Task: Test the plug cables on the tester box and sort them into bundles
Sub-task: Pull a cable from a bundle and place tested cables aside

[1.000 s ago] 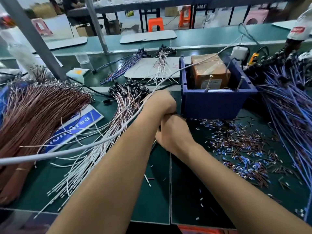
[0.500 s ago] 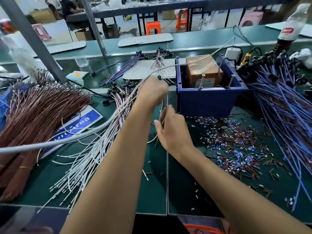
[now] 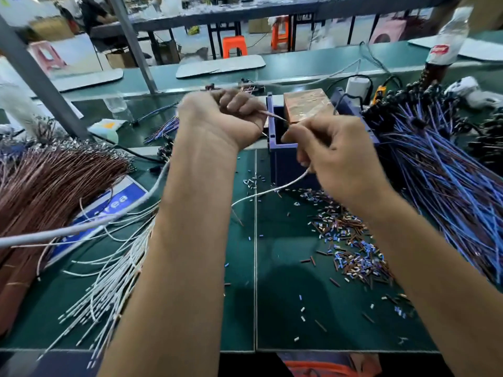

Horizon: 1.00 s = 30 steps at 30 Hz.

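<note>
**Both hands on one thin cable above the green mat**

A blue sign (image 3: 114, 205) under the white cables (image 3: 109, 281) read "area" (the rest was covered). The left hand (image 3: 220, 118) was fisted around a thin pinkish-white cable (image 3: 272, 189), while the right hand (image 3: 334, 159) pinched it between curled fingers, just in front of the blue plastic bin (image 3: 280, 164) holding a copper-wrapped tester box (image 3: 307, 104). Brown cables (image 3: 54, 186) fanned left, blue cables (image 3: 449, 191) right. Tiny cut sleeves (image 3: 351, 248) littered the mat (image 3: 272, 308).
</note>
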{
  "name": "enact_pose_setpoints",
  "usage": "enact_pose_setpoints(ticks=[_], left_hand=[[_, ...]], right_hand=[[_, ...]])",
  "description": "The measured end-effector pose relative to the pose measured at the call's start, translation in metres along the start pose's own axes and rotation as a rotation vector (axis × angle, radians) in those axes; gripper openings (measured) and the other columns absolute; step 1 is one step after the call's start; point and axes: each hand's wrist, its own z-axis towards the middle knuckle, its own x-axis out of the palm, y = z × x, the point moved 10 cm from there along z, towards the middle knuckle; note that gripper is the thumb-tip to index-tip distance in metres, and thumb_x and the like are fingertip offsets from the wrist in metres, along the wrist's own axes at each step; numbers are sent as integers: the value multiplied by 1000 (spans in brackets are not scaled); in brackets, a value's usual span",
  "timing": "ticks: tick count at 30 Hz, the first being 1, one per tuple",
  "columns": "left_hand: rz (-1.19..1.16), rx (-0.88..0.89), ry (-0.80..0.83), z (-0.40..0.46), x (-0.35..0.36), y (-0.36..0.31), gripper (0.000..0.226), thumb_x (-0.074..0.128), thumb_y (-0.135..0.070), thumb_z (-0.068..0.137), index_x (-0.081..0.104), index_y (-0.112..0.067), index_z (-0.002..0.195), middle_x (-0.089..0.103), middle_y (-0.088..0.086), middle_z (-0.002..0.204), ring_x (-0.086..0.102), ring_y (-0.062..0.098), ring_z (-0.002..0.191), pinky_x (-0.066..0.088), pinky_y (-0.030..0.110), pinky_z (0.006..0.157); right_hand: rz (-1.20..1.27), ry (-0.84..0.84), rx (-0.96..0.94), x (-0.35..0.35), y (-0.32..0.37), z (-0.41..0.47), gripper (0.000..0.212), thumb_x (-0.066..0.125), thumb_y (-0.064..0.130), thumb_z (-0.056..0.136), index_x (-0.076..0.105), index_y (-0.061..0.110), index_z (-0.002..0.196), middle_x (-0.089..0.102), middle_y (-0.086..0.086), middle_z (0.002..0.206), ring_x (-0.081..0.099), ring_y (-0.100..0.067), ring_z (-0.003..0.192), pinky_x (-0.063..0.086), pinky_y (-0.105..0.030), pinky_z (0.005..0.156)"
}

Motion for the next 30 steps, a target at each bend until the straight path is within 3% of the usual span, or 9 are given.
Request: enact_pose_setpoints(ticks=[4, 7, 9, 11, 15, 17, 22, 26, 30], left_hand=[[-136, 75, -164, 0, -36, 29, 38, 27, -9, 95, 28, -19, 58, 20, -5, 51, 16, 11, 45, 16, 22, 49], [-110, 89, -46, 1, -50, 65, 38, 36, -18, 98, 30, -23, 61, 18, -7, 54, 14, 10, 42, 13, 22, 42], [28, 124, 48, -3, -55, 94, 38, 41, -19, 100, 35, -23, 62, 19, -6, 53, 14, 10, 42, 14, 23, 40], [352, 325, 111, -10, -58, 103, 37, 49, -17, 100, 38, -23, 66, 26, -6, 54, 19, 10, 45, 20, 25, 43], [1338, 1082, 256, -37, -21, 91, 23, 67, -15, 94, 51, -17, 78, 49, -8, 66, 43, 13, 56, 38, 33, 52], [1637, 1273, 335, -39, -8, 98, 14, 72, -13, 90, 58, -13, 90, 58, -3, 84, 53, 17, 70, 45, 33, 60], [1909, 1143, 444, -15, -22, 116, 24, 71, -14, 90, 66, -13, 114, 72, 3, 104, 68, 29, 92, 54, 46, 73], [1885, 1176, 454, -8, -33, 104, 20, 72, -3, 84, 73, -13, 101, 75, -1, 91, 70, 25, 84, 54, 42, 69], [1782, 1091, 413, 5, -45, 93, 3, 71, -13, 90, 73, -15, 92, 71, -3, 78, 68, 24, 73, 53, 42, 65]], right_hand=[[-240, 46, -105, -41, -3, 8, 17, 72, 29, 97, 78, 18, 87, 67, 10, 66, 60, -8, 58, 49, -27, 60], [-339, 72, -110, -65, -19, 9, 14, 77, 33, 92, 79, 21, 87, 67, 15, 68, 57, -1, 56, 43, -13, 58], [-379, 81, -95, -77, -31, 10, 15, 79, 36, 87, 80, 22, 87, 68, 16, 72, 57, 3, 58, 43, -14, 62], [-416, 118, -93, -78, -40, 9, 18, 80, 41, 83, 80, 23, 84, 70, 15, 74, 62, 2, 64, 48, -19, 66], [-375, 219, -132, -59, -49, 0, 13, 82, 32, 85, 81, 19, 84, 73, 8, 73, 67, -5, 67, 53, -27, 69], [-329, 209, -146, -57, -52, -2, 8, 81, 25, 88, 81, 17, 88, 75, 8, 77, 70, -4, 71, 56, -29, 70], [-251, 100, -207, -61, -60, -11, 7, 79, 20, 90, 80, 16, 95, 76, 9, 85, 72, -2, 81, 56, -22, 75], [-250, 32, -193, -55, -76, -25, 7, 82, 20, 89, 80, 14, 92, 75, 11, 81, 71, 1, 78, 51, -13, 74], [-154, 81, -94, -57, -97, -23, 4, 80, 21, 91, 79, 19, 89, 75, 13, 76, 71, -6, 71, 49, -14, 68]])
